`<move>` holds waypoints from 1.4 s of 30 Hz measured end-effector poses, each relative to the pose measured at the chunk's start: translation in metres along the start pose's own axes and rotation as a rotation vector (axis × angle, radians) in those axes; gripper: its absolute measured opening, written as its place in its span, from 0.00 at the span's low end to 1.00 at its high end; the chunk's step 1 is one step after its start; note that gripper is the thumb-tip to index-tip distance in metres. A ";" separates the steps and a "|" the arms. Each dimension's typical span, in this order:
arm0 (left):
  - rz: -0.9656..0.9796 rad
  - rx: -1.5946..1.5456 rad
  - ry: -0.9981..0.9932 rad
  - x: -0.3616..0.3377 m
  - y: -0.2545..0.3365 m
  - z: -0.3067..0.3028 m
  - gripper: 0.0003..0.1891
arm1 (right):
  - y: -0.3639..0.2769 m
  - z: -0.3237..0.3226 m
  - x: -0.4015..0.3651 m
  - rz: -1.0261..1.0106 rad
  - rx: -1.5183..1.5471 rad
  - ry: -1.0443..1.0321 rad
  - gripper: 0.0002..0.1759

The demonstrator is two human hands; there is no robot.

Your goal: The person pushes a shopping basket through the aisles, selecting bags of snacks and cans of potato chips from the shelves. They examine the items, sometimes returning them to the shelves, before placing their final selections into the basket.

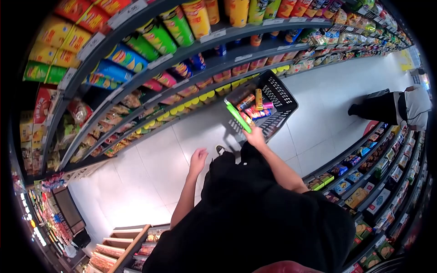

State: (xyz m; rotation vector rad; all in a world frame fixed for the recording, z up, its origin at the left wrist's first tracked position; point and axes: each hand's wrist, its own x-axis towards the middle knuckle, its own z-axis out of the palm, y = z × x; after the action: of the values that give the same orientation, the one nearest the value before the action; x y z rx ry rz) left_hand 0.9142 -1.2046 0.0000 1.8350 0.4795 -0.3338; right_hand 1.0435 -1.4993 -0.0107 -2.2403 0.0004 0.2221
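Note:
My right hand [255, 137] is wrapped round the bright green handle [236, 115] of a dark shopping cart [276, 89]. Inside its perforated basket lie several snack tubes, among them a yellow tube [259, 98] and an orange tube [246, 101]. Blue, red and pink packages lie close to them, partly overlapping. My left hand [198, 161] hangs free over the floor beside my legs, holding nothing, its fingers loosely bent. It is apart from both the cart and the shelves.
Along the left and top runs a long snack shelf [195, 48] with chip tubes and bags. Another stocked shelf [364, 177] lines the right side. Pale tiled floor [314, 98] runs between them. Farther along the aisle stands another person [412, 107]. A wooden-edged rack [129, 248] is at lower left.

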 end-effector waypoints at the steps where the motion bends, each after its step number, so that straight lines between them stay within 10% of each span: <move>1: -0.003 -0.107 0.001 0.008 0.007 0.004 0.17 | -0.025 0.012 -0.007 0.071 0.038 -0.045 0.20; 9: 0.013 -0.106 0.325 0.073 0.088 0.059 0.20 | -0.040 0.156 -0.019 -0.087 0.194 -0.330 0.25; 15: -0.187 -0.180 0.355 0.097 0.093 0.045 0.12 | -0.025 0.098 -0.019 -0.229 0.437 -0.489 0.20; 17: -0.208 -0.130 0.364 0.110 0.080 0.045 0.13 | 0.012 0.088 -0.008 0.133 0.551 -0.525 0.17; 19: -0.090 0.024 0.465 0.123 0.059 0.048 0.14 | 0.056 0.076 0.007 0.345 0.297 -0.520 0.15; 23: -0.248 -0.113 0.474 0.119 0.100 0.053 0.15 | 0.165 0.076 0.050 0.034 -0.187 -0.684 0.12; 25: -0.247 -0.118 0.510 0.119 0.105 0.060 0.14 | 0.199 0.083 0.073 0.295 -0.001 -0.553 0.15; 29: -0.251 -0.113 0.556 0.115 0.108 0.072 0.15 | 0.300 0.147 0.137 0.178 -0.227 -0.466 0.17; 31: -0.242 -0.096 0.597 0.114 0.113 0.082 0.22 | 0.334 0.192 0.179 0.821 0.332 -0.203 0.24; 33: -0.219 0.113 0.714 0.106 0.096 0.076 0.18 | 0.365 0.225 0.213 0.895 0.232 -0.016 0.34; 41: -0.768 0.077 1.221 0.122 0.112 0.071 0.16 | 0.458 0.332 0.261 1.112 0.264 0.162 0.48; 42: -0.572 0.170 0.869 0.123 0.127 0.086 0.14 | 0.460 0.330 0.260 1.075 0.239 0.158 0.49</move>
State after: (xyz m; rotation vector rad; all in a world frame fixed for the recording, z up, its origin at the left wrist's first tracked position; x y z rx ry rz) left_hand 1.0843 -1.3009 0.0232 1.9200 1.6279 0.0763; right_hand 1.2109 -1.5135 -0.6110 -1.8041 1.2542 0.5704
